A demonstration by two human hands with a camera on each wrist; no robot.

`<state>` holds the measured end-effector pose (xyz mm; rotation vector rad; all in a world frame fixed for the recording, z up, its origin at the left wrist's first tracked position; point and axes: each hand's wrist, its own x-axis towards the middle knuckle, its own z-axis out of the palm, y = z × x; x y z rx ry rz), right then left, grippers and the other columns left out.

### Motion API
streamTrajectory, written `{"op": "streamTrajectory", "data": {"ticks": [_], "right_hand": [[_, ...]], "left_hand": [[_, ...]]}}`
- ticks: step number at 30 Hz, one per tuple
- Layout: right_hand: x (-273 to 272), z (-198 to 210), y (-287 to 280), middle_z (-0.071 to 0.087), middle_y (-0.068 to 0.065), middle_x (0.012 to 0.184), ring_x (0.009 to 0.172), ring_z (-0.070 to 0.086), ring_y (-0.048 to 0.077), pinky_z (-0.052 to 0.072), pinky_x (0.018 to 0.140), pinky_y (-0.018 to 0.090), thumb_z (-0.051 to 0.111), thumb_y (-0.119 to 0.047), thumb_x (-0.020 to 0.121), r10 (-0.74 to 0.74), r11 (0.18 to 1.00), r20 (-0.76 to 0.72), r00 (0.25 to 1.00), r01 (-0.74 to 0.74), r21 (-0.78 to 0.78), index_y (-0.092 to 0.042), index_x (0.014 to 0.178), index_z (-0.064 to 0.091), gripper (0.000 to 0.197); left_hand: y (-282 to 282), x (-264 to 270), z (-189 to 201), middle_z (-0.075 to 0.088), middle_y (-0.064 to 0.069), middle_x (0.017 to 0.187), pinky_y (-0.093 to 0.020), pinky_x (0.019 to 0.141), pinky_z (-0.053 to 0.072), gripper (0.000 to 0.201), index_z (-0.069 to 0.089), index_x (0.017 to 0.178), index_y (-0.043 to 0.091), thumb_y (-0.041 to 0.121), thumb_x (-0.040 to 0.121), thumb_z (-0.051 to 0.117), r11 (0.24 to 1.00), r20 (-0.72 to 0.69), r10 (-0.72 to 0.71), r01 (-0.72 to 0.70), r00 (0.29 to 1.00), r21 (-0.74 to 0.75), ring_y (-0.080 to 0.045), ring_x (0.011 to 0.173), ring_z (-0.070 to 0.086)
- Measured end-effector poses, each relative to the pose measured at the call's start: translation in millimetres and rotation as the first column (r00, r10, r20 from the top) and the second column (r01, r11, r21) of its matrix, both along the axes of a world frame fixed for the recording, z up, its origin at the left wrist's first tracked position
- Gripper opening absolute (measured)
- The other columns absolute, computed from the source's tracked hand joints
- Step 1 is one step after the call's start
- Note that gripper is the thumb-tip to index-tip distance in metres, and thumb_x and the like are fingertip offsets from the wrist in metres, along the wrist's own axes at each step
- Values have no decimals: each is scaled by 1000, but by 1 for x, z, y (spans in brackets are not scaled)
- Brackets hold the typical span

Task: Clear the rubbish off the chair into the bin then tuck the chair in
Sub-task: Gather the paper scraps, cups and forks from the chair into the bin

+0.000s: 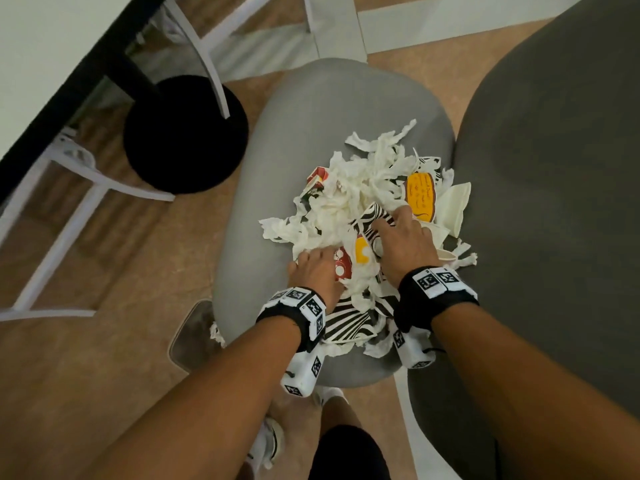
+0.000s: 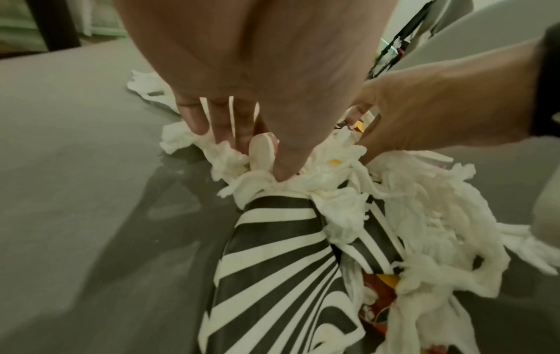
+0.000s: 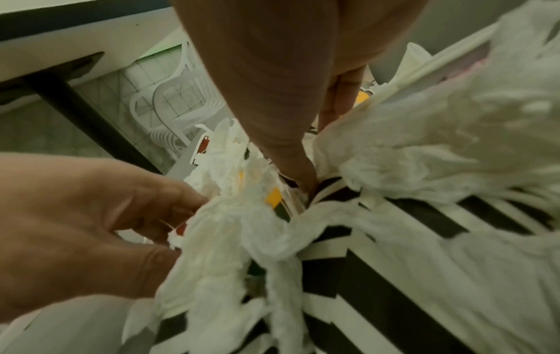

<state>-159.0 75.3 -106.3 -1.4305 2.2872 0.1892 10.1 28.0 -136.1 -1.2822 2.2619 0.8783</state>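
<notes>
Both forearms reaching down, left hand (image 1: 317, 268) and right hand (image 1: 405, 240) hands gripping rubbish (image 1: 356, 192) on chair (image 1: 277, 161)

The chair seat (image 1: 311, 133) is light grey, and the chair back (image 1: 554, 202) beside it is a darker grey. The shredded tissue (image 1: 349, 202) is white. The torn paper (image 1: 346, 323) carries black and white stripes. Other scraps show red with white dots (image 1: 343, 266), yellow (image 1: 362, 251), and a yellow panel with dark writing (image 1: 420, 197). The floor (image 1: 104, 358) is tan, the round base (image 1: 185, 135) black, and the frames (image 1: 69, 230) white.
</notes>
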Motion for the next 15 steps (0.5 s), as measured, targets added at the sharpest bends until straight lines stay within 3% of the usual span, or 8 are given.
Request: {"op": "streamTrajectory", "data": {"ticks": [4, 9, 15], "right_hand": [[2, 3, 1, 42, 12, 120, 101, 50, 34, 42, 89, 44, 59, -13, 86, -8, 998, -12, 1000, 7, -61, -22, 122, 54, 37], [-4, 16, -1, 43, 6, 109, 97, 49, 30, 41, 89, 40, 67, -22, 82, -42, 993, 17, 999, 44, -107, -23, 106, 59, 25], [2, 38, 2, 45, 6, 106, 82, 53, 27, 49, 81, 43, 67, -11, 86, -19, 968, 38, 999, 27, -251, -19, 108, 63, 24]], "left_hand": [[1, -4, 3, 46, -6, 131, -41, 101, 31, 68, 48, 130, 22, 56, 76, 70, 998, 77, 19, -14, 997, -69, -29, 123, 37], [-2, 7, 16, 49, 1, 118, -41, 96, 35, 68, 50, 114, 23, 70, 68, 65, 990, 16, 54, -52, 998, -135, -25, 114, 42], [-14, 23, 48, 56, 5, 95, -41, 88, 39, 48, 40, 96, 25, 54, 71, 68, 956, -145, 118, -152, 982, -251, -21, 90, 54]]}}
